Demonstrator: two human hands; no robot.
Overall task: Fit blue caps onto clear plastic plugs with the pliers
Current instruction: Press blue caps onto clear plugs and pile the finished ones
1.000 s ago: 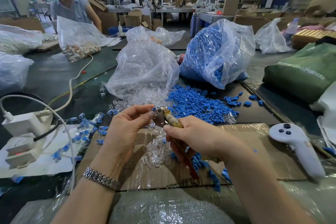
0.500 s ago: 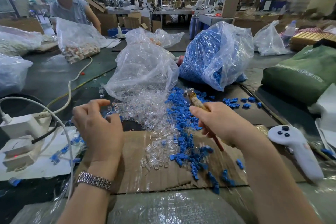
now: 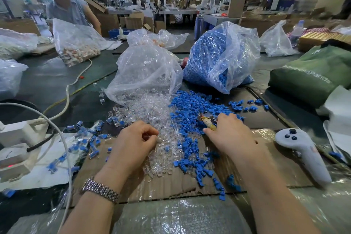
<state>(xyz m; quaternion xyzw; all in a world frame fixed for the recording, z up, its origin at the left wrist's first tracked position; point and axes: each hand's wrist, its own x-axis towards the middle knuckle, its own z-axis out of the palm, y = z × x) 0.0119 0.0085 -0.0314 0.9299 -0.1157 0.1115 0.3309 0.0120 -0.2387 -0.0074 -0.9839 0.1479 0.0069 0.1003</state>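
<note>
Both hands have dropped to the piles: the left hand (image 3: 135, 141) now pinches among the clear plugs (image 3: 152, 119) while the right hand (image 3: 228, 135), gripping the pliers (image 3: 208, 122), reaches the blue caps (image 3: 191, 106), likely starting another pair.

Pliers (image 3: 207, 122): only the head and a wrapped bit of handle show past our right hand (image 3: 230, 138); jaw position unreadable. Left hand (image 3: 133, 144): curled fingertips hide whatever they pinch. Both forearms cut off at the bottom edge. Background blurred.
</note>
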